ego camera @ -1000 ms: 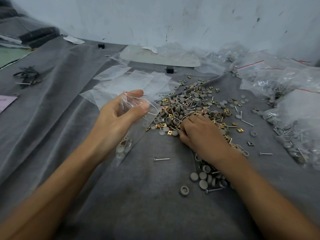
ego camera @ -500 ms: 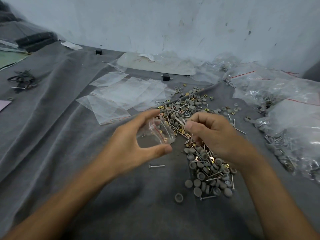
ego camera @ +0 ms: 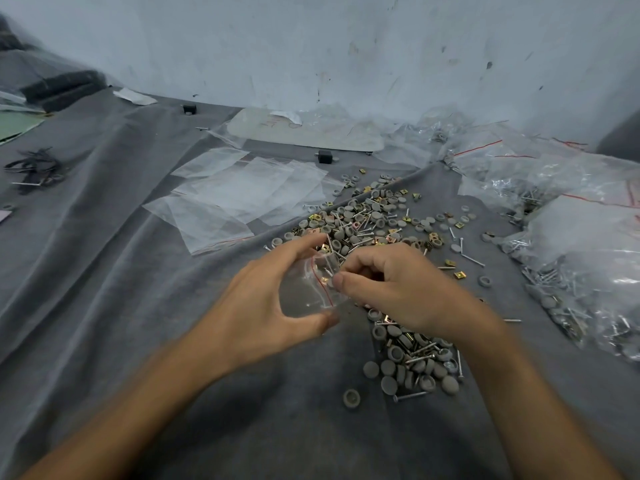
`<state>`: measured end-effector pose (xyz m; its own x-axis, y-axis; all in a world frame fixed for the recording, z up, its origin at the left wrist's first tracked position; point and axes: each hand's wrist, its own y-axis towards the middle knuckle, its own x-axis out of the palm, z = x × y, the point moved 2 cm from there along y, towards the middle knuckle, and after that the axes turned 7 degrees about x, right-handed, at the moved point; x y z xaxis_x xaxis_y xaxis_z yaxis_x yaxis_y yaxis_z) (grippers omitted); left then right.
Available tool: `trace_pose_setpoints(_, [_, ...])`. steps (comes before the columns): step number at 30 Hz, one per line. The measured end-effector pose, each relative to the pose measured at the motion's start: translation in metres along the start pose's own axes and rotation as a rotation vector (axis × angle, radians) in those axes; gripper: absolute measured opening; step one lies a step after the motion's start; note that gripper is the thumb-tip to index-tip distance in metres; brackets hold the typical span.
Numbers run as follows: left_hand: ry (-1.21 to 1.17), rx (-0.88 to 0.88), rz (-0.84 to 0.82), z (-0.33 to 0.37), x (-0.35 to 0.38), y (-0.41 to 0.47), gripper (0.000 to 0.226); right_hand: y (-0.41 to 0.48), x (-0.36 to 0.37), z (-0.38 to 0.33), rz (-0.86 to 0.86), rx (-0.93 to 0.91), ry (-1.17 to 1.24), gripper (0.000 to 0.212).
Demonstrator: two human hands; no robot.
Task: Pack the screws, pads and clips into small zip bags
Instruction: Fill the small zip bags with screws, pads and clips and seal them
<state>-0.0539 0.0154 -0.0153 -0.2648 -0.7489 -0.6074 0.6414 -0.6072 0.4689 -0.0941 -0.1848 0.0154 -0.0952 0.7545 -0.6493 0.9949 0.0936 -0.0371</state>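
My left hand holds a small clear zip bag with a red seal line, its mouth spread between thumb and fingers. My right hand is curled at the bag's mouth, pinching small parts; a screw and a brass clip show at the opening. A pile of grey round pads, silver screws and brass clips lies on the grey cloth just beyond both hands. A second heap of pads and screws sits under my right wrist.
Several empty flat zip bags lie to the left of the pile. Filled bags of parts are heaped at the right. A white board leans near the wall. Black wires lie at far left.
My right hand rose from the pile with parts and came to the bag's mouth. My left hand brought the bag down and toward the middle, turning its opening to the right.
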Motion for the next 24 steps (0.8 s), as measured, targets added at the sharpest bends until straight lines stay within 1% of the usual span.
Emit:
trace_pose_setpoints(5, [-0.002,0.001,0.002,0.001,-0.001,0.000,0.089,-0.002,-0.003,-0.005,0.091,-0.044,-0.008,0.019])
trace_pose_setpoints(10, [0.013,-0.008,0.003,0.004,-0.002,0.000,0.089,0.000,0.004,-0.006,0.072,-0.044,-0.079,0.018])
trace_pose_setpoints(13, [0.010,-0.013,0.003,0.004,-0.002,0.001,0.088,0.000,0.004,-0.007,0.117,-0.064,0.001,0.009])
trace_pose_setpoints(15, [0.017,-0.012,0.000,0.004,-0.002,0.000,0.088,0.000,0.003,-0.008,0.130,-0.053,0.048,0.007])
trace_pose_setpoints(18, [0.034,-0.015,-0.001,0.006,-0.001,0.001,0.087,0.001,0.006,-0.010,0.082,-0.027,0.105,0.018])
trace_pose_setpoints(21, [0.014,-0.013,0.007,0.005,-0.002,0.001,0.085,0.000,0.002,-0.012,0.009,-0.050,0.250,0.025])
trace_pose_setpoints(22, [-0.004,-0.014,0.016,0.004,-0.003,0.001,0.084,0.000,-0.004,-0.012,0.023,-0.059,0.293,0.024])
trace_pose_setpoints(24, [-0.047,-0.016,0.032,0.001,-0.006,0.001,0.084,-0.003,-0.023,-0.006,0.130,-0.080,0.309,0.019])
